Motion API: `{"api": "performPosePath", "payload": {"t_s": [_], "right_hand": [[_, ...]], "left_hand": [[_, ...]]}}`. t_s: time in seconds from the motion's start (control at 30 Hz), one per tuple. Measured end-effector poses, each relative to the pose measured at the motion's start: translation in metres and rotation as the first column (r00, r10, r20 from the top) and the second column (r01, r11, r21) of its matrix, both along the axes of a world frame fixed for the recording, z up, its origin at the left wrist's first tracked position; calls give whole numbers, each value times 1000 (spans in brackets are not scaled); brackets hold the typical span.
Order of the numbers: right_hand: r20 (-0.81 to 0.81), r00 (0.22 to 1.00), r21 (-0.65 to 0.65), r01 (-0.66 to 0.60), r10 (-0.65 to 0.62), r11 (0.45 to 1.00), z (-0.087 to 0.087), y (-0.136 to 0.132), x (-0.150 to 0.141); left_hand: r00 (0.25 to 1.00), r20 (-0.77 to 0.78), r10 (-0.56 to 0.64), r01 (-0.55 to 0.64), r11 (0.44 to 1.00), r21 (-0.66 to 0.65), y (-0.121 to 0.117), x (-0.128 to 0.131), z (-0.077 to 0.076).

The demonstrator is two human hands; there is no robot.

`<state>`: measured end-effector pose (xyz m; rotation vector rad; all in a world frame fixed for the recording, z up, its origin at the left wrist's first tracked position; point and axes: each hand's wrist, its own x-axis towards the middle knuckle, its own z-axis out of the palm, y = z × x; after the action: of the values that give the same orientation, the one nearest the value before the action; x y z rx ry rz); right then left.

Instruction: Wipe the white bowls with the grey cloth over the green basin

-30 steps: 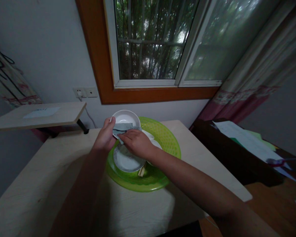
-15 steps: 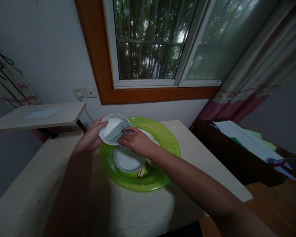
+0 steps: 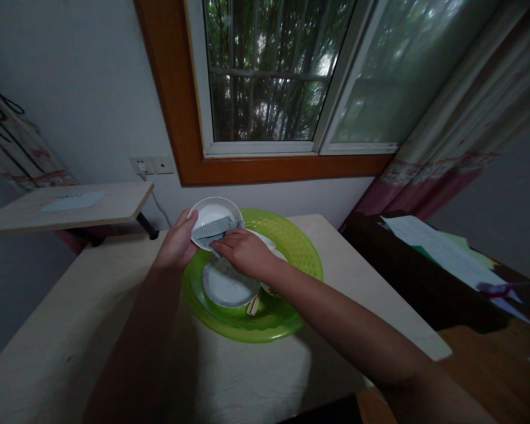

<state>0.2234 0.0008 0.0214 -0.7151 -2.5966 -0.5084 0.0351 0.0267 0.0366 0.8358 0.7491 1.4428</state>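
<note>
Two bare hands work close together above a bright green, round plastic basket (image 3: 309, 265) near the far edge of the pale wooden tabletop (image 3: 242, 377). One white paper sheet with blue marks (image 3: 73, 201) lies on a raised shelf (image 3: 119, 206) at the tabletop's left; its writing is too small to read, as is any on the loose white papers (image 3: 437, 247) beyond the right edge. The left hand (image 3: 179, 242) grips a small, round white dish (image 3: 214, 208) by its left rim, thumb on top, the other fingers partly hidden. The right hand (image 3: 244, 250), palm down with fingers bent, clasps a folded grey-blue cloth (image 3: 214, 228) against the dish's inside. Its forearm slants in from the tabletop's near right corner; the left forearm rises from the near edge. Below, inside the basket, sit a larger round white plate (image 3: 229, 288) and slim pale wooden sticks (image 3: 253, 305).
</note>
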Motion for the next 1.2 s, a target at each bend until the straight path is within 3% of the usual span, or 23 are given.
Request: {"api": "performPosePath", "payload": {"t_s": [0.23, 0.63, 0.9, 1.2], "right_hand": [[-80, 996, -32, 23, -26, 999, 0, -2, -2], [53, 996, 2, -70, 70, 998, 11, -7, -1], [56, 998, -2, -43, 43, 999, 7, -5, -1], [-110, 994, -38, 4, -9, 999, -4, -4, -8]], "left_hand": [[994, 100, -38, 35, 999, 28, -6, 16, 1], [983, -85, -160, 157, 987, -44, -4, -30, 11], [990, -94, -108, 107, 994, -12, -3, -24, 6], [1000, 1, 21, -21, 998, 58, -6, 10, 4]]}}
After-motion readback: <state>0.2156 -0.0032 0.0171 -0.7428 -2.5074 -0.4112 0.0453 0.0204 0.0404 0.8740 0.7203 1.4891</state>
